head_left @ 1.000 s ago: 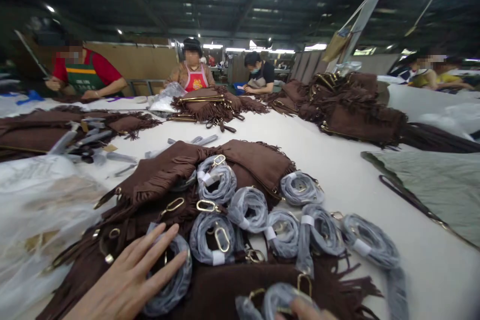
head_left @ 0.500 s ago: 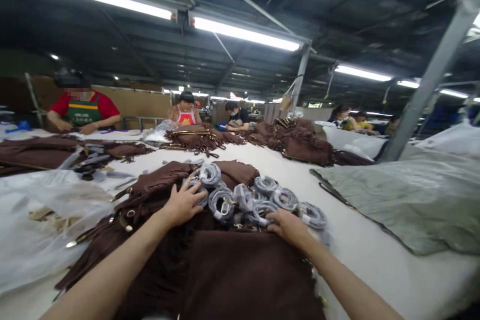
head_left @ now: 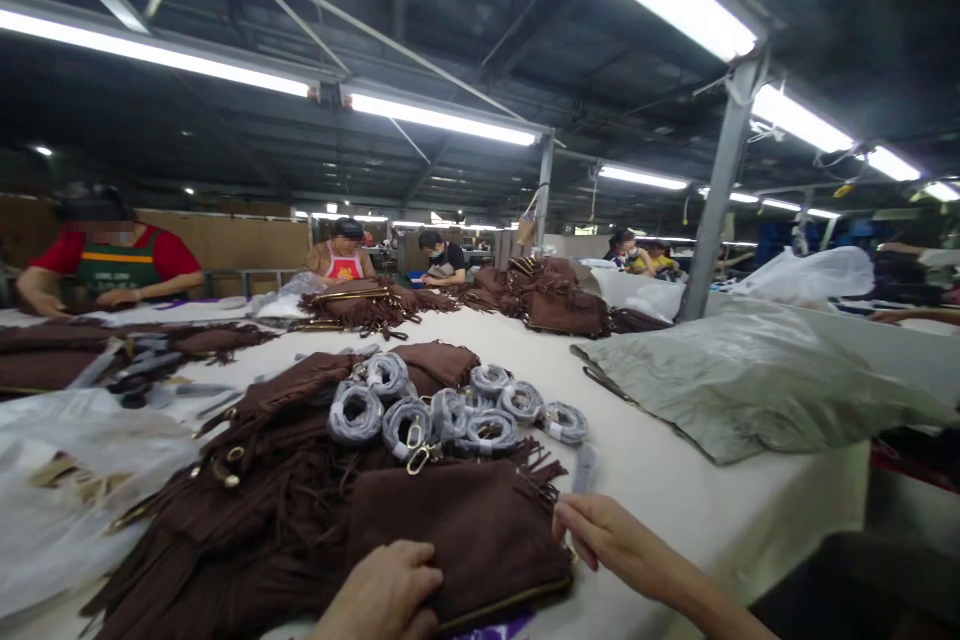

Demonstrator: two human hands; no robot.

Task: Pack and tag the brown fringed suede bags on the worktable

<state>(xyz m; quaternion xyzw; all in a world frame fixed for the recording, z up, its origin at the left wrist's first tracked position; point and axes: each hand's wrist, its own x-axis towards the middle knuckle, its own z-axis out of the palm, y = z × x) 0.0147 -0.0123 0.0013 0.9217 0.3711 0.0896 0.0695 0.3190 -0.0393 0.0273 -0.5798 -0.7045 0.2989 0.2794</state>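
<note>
A brown fringed bag [head_left: 457, 530] with a gold zip along its near edge lies in front of me. My left hand [head_left: 390, 590] rests at the bag's near left part, fingers curled together; what they grip cannot be made out. At the bag's right edge my right hand [head_left: 600, 535] is closed in a pinch beside the fringe, and anything between the fingertips is too small to name. Behind the bag sit several coiled grey straps [head_left: 491, 430] in wrapping, with gold clasps [head_left: 416, 448] among them. A heap of brown fringed bags [head_left: 247, 490] spreads to the left.
Clear plastic [head_left: 67, 490] lies at the left, and a greenish-grey plastic-covered sheet [head_left: 735, 390] at the right. More brown bags [head_left: 566, 305] are piled farther back on the white table [head_left: 637, 480]. Several people work beyond it. A metal post [head_left: 720, 190] rises at the right.
Both hands have left the coiled straps and come down to the near bag, their fingers now drawn together. The bag's gold zip edge has come into view. The camera view has turned right.
</note>
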